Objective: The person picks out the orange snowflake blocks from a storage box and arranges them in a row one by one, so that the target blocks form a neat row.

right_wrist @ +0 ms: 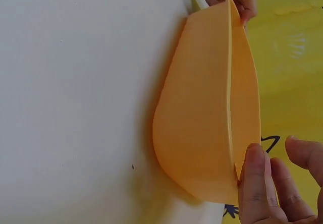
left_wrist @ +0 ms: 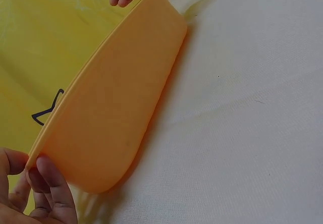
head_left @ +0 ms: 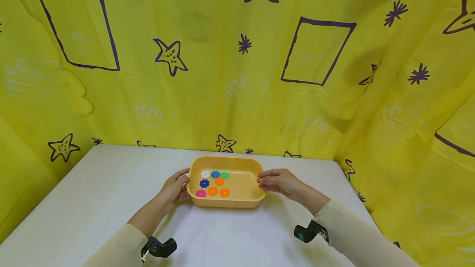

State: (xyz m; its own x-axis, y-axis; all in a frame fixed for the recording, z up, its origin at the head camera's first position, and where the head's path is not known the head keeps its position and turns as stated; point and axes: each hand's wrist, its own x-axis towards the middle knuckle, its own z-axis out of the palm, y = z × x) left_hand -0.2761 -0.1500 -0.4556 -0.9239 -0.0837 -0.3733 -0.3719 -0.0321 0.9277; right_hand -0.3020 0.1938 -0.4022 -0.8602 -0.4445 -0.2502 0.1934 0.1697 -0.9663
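Tray (head_left: 237, 202) first: an orange-yellow plastic tray with rounded corners sits flat on the white desk (head_left: 92, 201), toward the far middle, near the foot of a yellow curtain (head_left: 222, 73) printed with purple stars and rectangles that closes off the far side and both flanks. That backdrop is the largest thing in view, the desk next, then the tray.

One hand takes each short end, which suits a wide, shallow container that would tip if taken from one side. At the left end, the left hand (head_left: 176, 188) curls round the rim, with fingertips (left_wrist: 48, 176) against the outer wall and the thumb seemingly over the lip. At the right end, the right hand (head_left: 276, 183) pinches the rim in the same way, its fingers (right_wrist: 255, 183) lying along the edge. From the wrist views the tray's underside appears to rest on the desk, though I cannot rule out a slight lift.

Small toothed plastic discs (head_left: 214, 183) lie flat in the left half of the tray floor, close together: white, blue, green, dark blue, pink and three orange. The right half is bare, so the load sits nearer the left hand.
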